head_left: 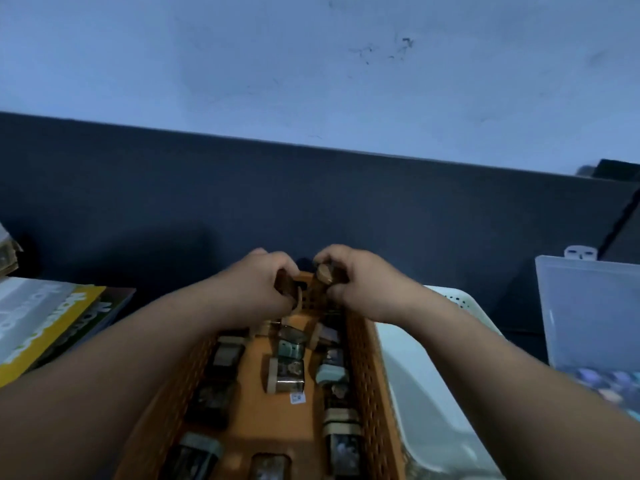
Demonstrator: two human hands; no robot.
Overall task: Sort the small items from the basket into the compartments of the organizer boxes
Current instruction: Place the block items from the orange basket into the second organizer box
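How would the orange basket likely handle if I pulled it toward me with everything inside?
The orange basket looks like thin perforated plastic, so its walls may flex under a push. Its flat bottom should probably slide rather than tip. The small boxy items lie loose, so they would likely shift.

Both bare forearms reach forward, converging. Left hand (267, 284), knuckles up, fingers curled round a small dark brown block (285, 288); right hand (361, 281) likewise grips a tan-ended brown block (325, 274).
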